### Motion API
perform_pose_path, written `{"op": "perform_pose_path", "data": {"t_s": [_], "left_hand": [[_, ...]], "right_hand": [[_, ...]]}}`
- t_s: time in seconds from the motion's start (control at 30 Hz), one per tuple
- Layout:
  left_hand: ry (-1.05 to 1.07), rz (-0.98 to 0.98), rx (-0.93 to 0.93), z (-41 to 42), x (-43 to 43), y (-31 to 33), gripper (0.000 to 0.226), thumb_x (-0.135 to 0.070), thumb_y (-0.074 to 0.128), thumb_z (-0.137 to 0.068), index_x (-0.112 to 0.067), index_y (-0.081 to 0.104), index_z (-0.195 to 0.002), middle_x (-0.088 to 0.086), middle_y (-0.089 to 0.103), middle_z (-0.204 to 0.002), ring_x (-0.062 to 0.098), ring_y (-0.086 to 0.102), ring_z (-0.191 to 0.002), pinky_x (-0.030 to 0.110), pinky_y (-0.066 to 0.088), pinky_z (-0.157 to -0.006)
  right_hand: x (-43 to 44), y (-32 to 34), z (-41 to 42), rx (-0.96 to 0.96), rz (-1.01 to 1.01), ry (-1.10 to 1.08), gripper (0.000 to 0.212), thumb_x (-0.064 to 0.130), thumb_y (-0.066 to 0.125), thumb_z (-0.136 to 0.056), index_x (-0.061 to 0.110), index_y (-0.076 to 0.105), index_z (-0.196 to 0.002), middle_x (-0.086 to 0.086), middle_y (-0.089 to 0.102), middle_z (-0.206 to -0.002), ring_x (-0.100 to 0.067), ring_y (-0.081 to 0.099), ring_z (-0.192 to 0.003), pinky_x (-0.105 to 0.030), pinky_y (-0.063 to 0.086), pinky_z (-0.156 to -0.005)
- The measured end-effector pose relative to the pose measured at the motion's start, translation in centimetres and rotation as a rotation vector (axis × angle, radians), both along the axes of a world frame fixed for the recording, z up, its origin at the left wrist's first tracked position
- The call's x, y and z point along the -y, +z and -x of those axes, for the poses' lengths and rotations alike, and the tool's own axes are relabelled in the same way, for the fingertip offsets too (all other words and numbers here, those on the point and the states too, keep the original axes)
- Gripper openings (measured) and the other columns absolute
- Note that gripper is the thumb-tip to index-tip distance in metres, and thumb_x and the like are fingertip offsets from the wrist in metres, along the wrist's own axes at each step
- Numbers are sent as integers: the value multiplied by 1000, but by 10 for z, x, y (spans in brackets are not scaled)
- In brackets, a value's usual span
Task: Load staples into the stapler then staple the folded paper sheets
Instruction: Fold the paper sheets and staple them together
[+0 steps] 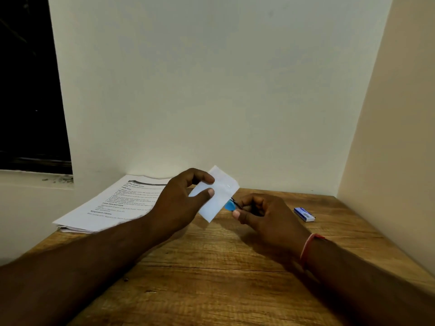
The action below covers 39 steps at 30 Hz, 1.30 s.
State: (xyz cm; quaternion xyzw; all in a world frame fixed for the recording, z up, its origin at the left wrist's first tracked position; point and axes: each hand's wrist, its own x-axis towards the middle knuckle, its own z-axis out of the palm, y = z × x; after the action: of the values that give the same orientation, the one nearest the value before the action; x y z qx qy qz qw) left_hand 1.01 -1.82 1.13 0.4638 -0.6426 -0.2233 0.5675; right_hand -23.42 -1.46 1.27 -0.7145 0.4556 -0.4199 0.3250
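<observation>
My left hand [181, 201] pinches the folded paper [217, 194] between thumb and fingers [202, 177], just above the table [211, 267]; my right hand [261, 215] is curled round the small blue stapler [230, 205], its nose at the paper's lower edge; I judge the stapling step is in hand, the staple box [304, 214] lying apart to my right; next I must seat the edge between the jaws, then squeeze without the sheets slipping.

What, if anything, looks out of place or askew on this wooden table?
The stack of printed white paper sheets lies askew at the far left corner of the wooden table and seems to overhang its left edge; the top sheet's far edge curls up near the wall. Nothing looks spilled or damaged.
</observation>
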Motion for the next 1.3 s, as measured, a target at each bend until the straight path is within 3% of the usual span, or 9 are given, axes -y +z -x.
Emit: {"op": "perform_pose_path", "data": {"t_s": [0.17,0.3,0.5,0.63,0.8,0.87,1.0,1.13,1.3], "left_hand": [[-58,-162,-359,-4,2,5,12,-13,73,-107,-20,81,-114,8,79,-126,22,77,-104,30,66,-71],[-122,-344,-581,-3,11,6,22,-8,63,-111,-18,83,-110,17,75,-136,44,69,-133,58,61,-109],[-190,-476,-711,3,4,12,22,0,55,-113,-9,74,-119,17,72,-121,28,71,-102,42,59,-83],[-258,-512,-792,8,1,13,24,4,48,-114,-2,69,-125,18,70,-114,26,70,-97,43,61,-81],[-335,-514,-688,15,-6,10,25,4,48,-114,2,62,-134,23,69,-111,26,71,-82,32,64,-56],[-319,-482,-621,18,-9,9,22,3,50,-114,1,64,-130,25,72,-107,27,75,-78,35,66,-62],[-212,-345,-346,22,-14,7,19,-3,55,-114,-13,70,-112,22,79,-119,37,74,-108,46,60,-92],[-215,-175,-169,25,-23,8,16,1,64,-109,-14,71,-106,16,82,-117,27,78,-108,39,63,-93],[-54,-3,96,25,-31,14,4,-26,85,-98,-29,85,-100,-6,83,-111,8,80,-103,29,63,-90]], "right_hand": [[-1,-6,7,-429,129,-97,18,40,91,-88,37,82,-104,17,79,-99,1,69,-95,-29,60,-89],[-2,0,4,-532,103,-76,27,45,90,-88,39,82,-114,22,74,-111,1,63,-103,-34,59,-96],[-12,5,-3,-302,138,-73,43,53,93,-82,40,80,-120,24,74,-105,6,65,-104,-17,49,-82],[-21,11,-14,-144,237,-34,37,59,90,-81,39,83,-111,23,80,-100,9,68,-104,-18,51,-81],[-27,7,-23,-9,269,24,16,38,93,-86,33,86,-99,16,82,-91,0,75,-87,-25,60,-73],[-26,6,-22,14,269,29,12,30,91,-90,29,87,-102,13,83,-89,-5,76,-84,-25,62,-71],[-25,7,-21,130,258,17,11,21,83,-98,28,88,-105,7,85,-89,-15,81,-83,-41,69,-77],[-25,11,-19,225,249,16,13,21,76,-104,24,88,-101,12,86,-92,-9,83,-86,-28,69,-76],[-22,12,-13,80,417,-87,9,33,82,-99,28,89,-96,14,83,-82,-7,79,-79,-23,63,-68]]}}
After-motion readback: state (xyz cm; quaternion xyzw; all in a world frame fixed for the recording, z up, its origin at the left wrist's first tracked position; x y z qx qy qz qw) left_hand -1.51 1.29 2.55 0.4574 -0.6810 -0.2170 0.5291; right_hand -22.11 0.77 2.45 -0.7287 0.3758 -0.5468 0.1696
